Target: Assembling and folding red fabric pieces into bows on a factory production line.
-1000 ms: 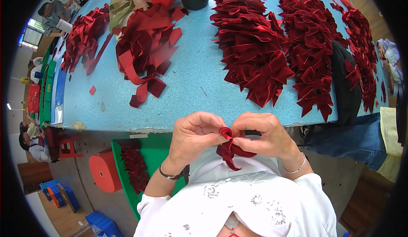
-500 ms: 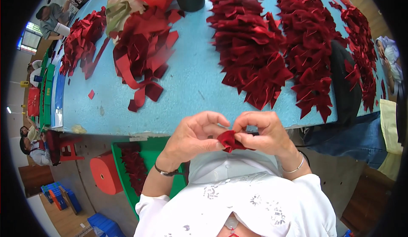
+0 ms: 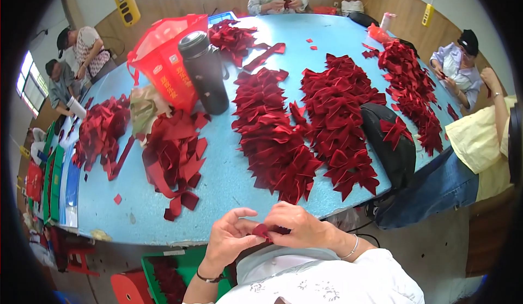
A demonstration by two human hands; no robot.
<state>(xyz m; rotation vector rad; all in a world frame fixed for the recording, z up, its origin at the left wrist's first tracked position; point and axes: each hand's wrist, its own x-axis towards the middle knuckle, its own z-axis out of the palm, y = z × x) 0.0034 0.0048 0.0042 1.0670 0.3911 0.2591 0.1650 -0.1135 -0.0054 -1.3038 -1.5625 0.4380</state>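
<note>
Close to my body, at the table's front edge, a small dark red velvet ribbon piece (image 3: pixel 261 231) is pinched between my two hands. My left hand (image 3: pixel 231 237) grips its left end with thumb and fingertips. My right hand (image 3: pixel 294 225) is closed over the other end and hides much of it, so its full shape cannot be made out. Beyond my hands, finished red velvet bows (image 3: pixel 278 151) lie in a long overlapping row, with a second row of bows (image 3: pixel 340 129) to its right. Loose cut ribbon strips (image 3: pixel 174 159) are heaped to the left.
On the blue table (image 3: pixel 218 195) stand a black thermos (image 3: pixel 206 75) and a red bag (image 3: pixel 169 59). A black pouch (image 3: pixel 389 146) lies right of the bows. Below the edge is a green crate (image 3: pixel 190 268) beside a red roll (image 3: pixel 131 287). Other people sit around the table.
The view has tilted up, bringing the far side of the table and more people into sight. Both hands keep hold of the ribbon piece, which is now more covered by my fingers.
</note>
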